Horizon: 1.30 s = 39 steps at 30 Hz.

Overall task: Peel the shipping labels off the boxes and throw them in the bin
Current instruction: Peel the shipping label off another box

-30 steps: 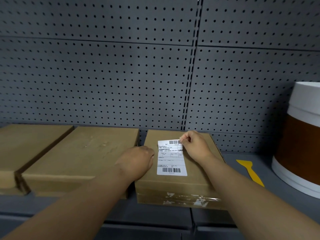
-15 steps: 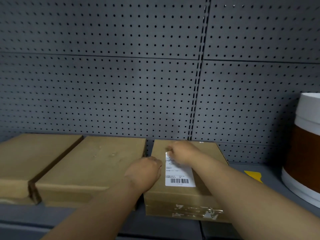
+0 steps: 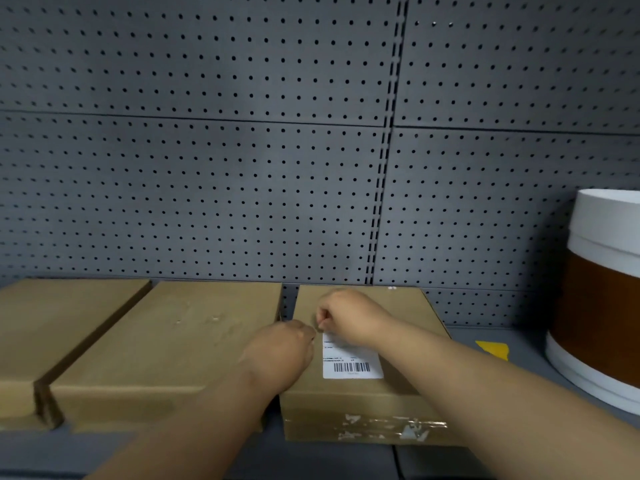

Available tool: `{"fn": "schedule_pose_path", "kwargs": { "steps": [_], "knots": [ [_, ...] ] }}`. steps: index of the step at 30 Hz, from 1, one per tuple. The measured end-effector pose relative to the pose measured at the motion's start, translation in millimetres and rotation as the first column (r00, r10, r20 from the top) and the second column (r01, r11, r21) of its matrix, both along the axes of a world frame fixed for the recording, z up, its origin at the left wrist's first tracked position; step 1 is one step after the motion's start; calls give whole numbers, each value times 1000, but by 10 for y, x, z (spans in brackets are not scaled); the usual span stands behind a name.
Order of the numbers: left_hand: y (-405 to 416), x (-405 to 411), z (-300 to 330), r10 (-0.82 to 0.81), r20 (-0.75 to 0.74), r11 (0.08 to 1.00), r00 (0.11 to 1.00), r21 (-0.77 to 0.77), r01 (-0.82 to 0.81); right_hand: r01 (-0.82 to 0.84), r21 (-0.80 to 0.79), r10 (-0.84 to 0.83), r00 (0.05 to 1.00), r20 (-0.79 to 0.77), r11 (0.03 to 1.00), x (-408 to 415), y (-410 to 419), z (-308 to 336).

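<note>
The shelf (image 3: 519, 344) carries three brown cardboard boxes — one at far left (image 3: 52, 327), one in the middle (image 3: 180, 344), one at right (image 3: 408, 327) — with one white shipping label (image 3: 351, 363), one yellow scraper (image 3: 493, 349), one white-and-brown bin (image 3: 602, 299), and two hands, left (image 3: 278, 356) and right (image 3: 349, 315).

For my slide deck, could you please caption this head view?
Right hand pinches the shipping label's top-left corner while left hand steadies the cardboard box.
</note>
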<state>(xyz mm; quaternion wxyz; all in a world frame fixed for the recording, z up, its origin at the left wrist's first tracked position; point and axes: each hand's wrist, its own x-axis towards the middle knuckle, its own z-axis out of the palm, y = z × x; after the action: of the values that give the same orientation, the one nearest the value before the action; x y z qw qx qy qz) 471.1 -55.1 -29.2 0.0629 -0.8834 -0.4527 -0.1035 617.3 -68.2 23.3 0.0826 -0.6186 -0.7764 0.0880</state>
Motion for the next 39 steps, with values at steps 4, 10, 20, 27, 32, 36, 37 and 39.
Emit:
{"fn": "schedule_pose_path", "kwargs": {
  "steps": [4,10,20,27,32,36,37,39],
  "knots": [
    [-17,3,-3,-15,-42,1000,999,16,15,459,196,-490,856,162,867,1002,-73,362],
    [-26,15,42,-4,-58,1000,998,-13,3,306,514,-458,867,199,802,1117,-155,838],
    [-452,25,557,116,557,958,822,-281,55,43,499,-169,963,211,866,412,-535,705],
    [-538,190,632,45,835,928,548,-238,286,130,434,-20,969,-248,891,98,-669,593],
    [-477,190,630,22,875,949,484,-171,265,215,322,-1,833,-553,922,42,-716,553],
    [-389,115,656,-12,815,989,579,-75,126,164,166,32,612,-790,972,46,-731,456],
    [-374,107,671,-16,784,996,620,-41,77,147,118,20,543,-839,982,44,-733,440],
    [-366,103,701,-12,713,999,701,34,-18,161,52,-25,444,-896,986,57,-722,422]
  ]
}}
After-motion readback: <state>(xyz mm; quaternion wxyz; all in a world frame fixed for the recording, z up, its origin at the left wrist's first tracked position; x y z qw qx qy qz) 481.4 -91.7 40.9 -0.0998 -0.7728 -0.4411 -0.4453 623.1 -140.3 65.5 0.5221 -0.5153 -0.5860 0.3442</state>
